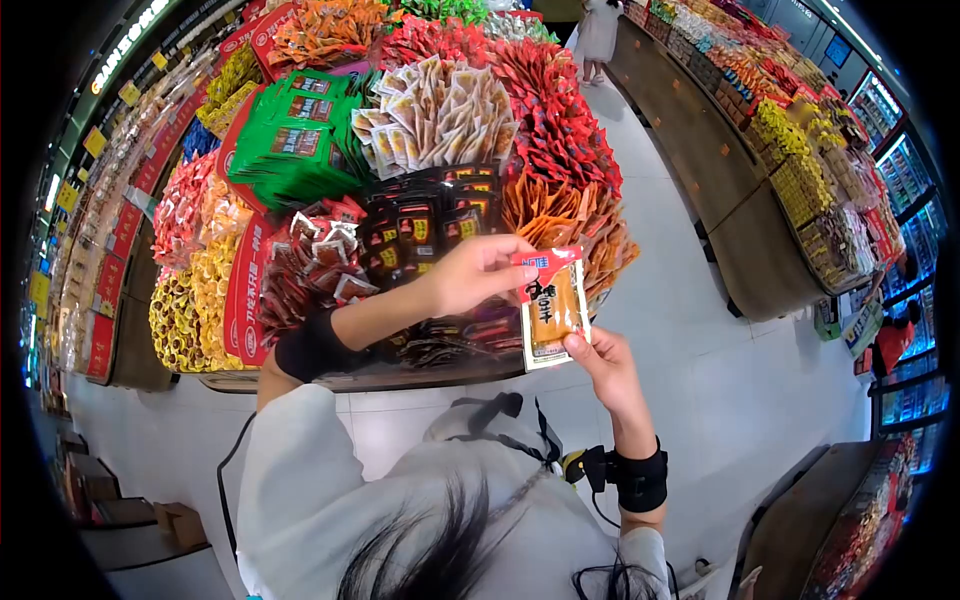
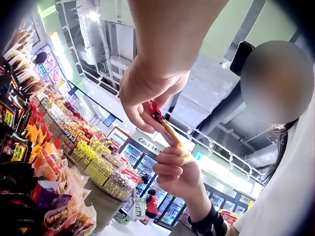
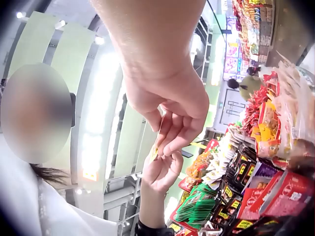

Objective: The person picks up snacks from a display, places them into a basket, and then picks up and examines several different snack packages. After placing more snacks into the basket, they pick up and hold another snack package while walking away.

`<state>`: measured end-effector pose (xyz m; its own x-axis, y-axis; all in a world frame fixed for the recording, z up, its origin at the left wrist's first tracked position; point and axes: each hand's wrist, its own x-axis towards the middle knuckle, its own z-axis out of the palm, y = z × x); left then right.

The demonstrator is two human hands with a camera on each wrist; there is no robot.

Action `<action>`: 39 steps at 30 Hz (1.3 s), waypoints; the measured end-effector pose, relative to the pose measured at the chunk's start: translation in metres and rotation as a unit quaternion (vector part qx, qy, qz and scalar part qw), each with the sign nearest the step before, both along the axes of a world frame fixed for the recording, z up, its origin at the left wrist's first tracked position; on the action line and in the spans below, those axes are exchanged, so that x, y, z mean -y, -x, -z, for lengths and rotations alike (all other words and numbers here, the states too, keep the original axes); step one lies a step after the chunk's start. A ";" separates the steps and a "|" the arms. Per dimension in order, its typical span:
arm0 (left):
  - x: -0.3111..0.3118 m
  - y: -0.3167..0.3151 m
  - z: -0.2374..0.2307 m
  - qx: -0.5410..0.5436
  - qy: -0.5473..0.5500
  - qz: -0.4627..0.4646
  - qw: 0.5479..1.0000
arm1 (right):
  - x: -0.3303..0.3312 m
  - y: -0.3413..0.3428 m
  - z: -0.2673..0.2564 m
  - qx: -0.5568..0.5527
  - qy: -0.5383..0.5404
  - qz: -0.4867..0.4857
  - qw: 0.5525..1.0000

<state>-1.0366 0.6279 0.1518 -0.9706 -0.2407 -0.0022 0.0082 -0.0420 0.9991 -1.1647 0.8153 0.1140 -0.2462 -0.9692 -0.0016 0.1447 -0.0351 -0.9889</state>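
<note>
A flat snack packet [image 1: 552,305] with a red top, white border and orange-brown front is held up over the near right corner of the display. My left hand [image 1: 483,272] pinches its red upper edge between thumb and fingers. At the lower right edge, my right hand [image 1: 606,368] grips the packet, thumb on the front and fingers behind. From the left wrist, the packet [image 2: 170,132] shows nearly edge-on between both hands. In the right wrist view only a thin yellowish edge of it shows; my right hand [image 3: 172,110] hides the rest.
Below lies a display heaped with packets: black packets [image 1: 420,225], green packets [image 1: 300,125], orange packets [image 1: 575,235] and red packets [image 1: 555,110]. A wooden shelf unit [image 1: 700,160] stands across the tiled aisle [image 1: 650,230]. Another person [image 1: 597,35] is at the far end.
</note>
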 end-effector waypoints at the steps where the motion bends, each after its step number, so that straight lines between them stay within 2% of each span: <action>1: 0.004 0.010 0.000 0.009 0.020 0.001 1.000 | 0.003 0.012 0.000 0.006 0.000 -0.006 1.000; 6: 0.011 0.061 -0.004 0.072 0.046 -0.069 0.994 | 0.022 0.076 0.006 0.024 -0.011 -0.047 0.999; 10: 0.004 0.108 -0.005 0.045 0.003 -0.099 0.994 | 0.030 0.136 0.016 0.026 0.001 -0.070 0.997; 11: -0.002 0.124 0.001 0.031 0.002 -0.145 0.989 | 0.029 0.153 0.018 0.018 -0.003 -0.079 0.997; 13: -0.013 0.152 -0.017 0.093 0.009 -0.147 0.985 | 0.030 0.191 0.021 0.007 -0.013 -0.097 0.995; 14: -0.016 0.171 -0.013 0.024 0.002 -0.121 0.992 | 0.028 0.212 0.024 0.004 -0.022 -0.106 0.994; 17: -0.036 0.221 -0.023 0.102 -0.047 -0.171 0.979 | 0.023 0.276 0.031 0.001 -0.048 -0.130 0.990; 18: -0.034 0.239 -0.002 0.038 -0.028 -0.173 0.984 | 0.023 0.296 0.030 0.011 -0.051 -0.142 0.989; 19: -0.038 0.252 0.012 0.040 -0.049 -0.185 0.981 | 0.023 0.314 0.029 0.024 -0.055 -0.153 0.986; 20: -0.042 0.267 0.013 0.041 -0.066 -0.197 0.977 | 0.022 0.333 0.031 -0.032 -0.072 -0.147 0.986; 22: -0.048 0.296 0.011 0.038 -0.077 -0.217 0.972 | 0.024 0.365 0.031 -0.004 -0.039 -0.176 0.984; 23: -0.050 0.307 0.002 0.093 -0.059 -0.229 0.967 | 0.025 0.378 0.031 0.009 -0.024 -0.191 0.981; 25: -0.055 0.328 0.005 0.053 -0.078 -0.261 0.961 | 0.030 0.399 0.028 0.027 -0.031 -0.207 0.978; 29: -0.052 0.362 -0.010 0.129 -0.064 -0.289 0.946 | 0.046 0.435 0.033 0.039 -0.033 -0.244 0.968; 30: -0.045 0.367 0.008 0.072 -0.054 -0.286 0.954 | 0.051 0.441 0.035 0.049 -0.037 -0.254 0.965; 36: -0.006 0.391 0.032 0.052 -0.033 -0.299 0.952 | 0.097 0.473 0.043 0.078 -0.038 -0.290 0.953; 39: 0.018 0.409 0.004 0.134 -0.055 -0.324 0.935 | 0.134 0.493 0.042 0.042 -0.032 -0.313 0.948</action>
<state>-1.4460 0.6104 0.1478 -0.5820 -0.7617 -0.2847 -0.1832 -0.2183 0.9585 -1.6574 0.6812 0.0720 0.3804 -0.9229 -0.0604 0.1947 0.1438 -0.9703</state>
